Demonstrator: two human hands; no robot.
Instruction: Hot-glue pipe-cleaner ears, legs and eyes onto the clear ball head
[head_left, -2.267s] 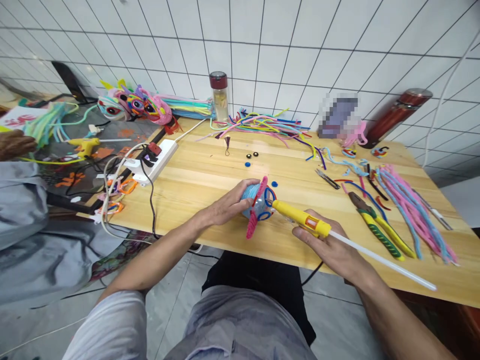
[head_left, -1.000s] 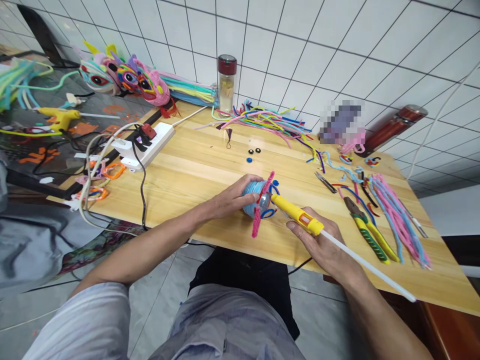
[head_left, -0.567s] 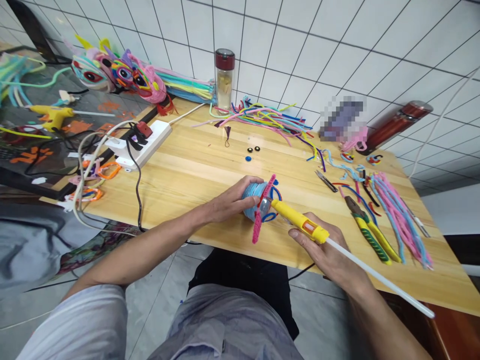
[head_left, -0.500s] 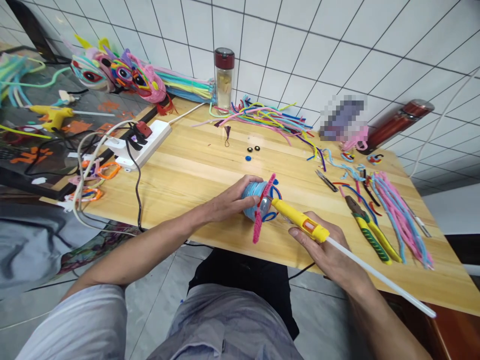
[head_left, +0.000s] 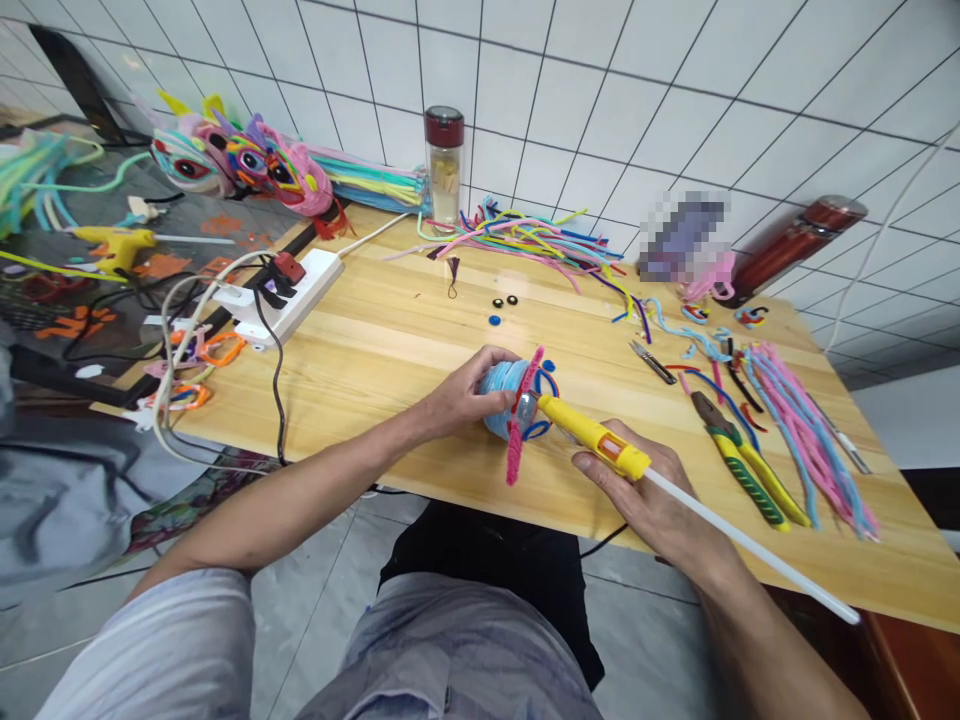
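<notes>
My left hand is wrapped round a blue pipe-cleaner craft piece near the table's front edge. A pink fuzzy strip runs across the piece, and red and blue loops stick out on its right side. My right hand grips a yellow hot glue gun, with a long white glue stick coming out of its back end. The gun's nozzle is at the pink strip, beside a clear rounded part; whether it touches cannot be made out. Two black rings and a blue disc lie beyond the piece.
Pliers, small snips and pink and blue pipe cleaners lie at right. Behind are a glass bottle and a pipe-cleaner pile. Left are a power strip with cords, finished craft heads and another glue gun.
The camera view has shifted slightly. Both hands keep their holds, and the glue gun's nozzle stays at nearly the same spot on the piece.
</notes>
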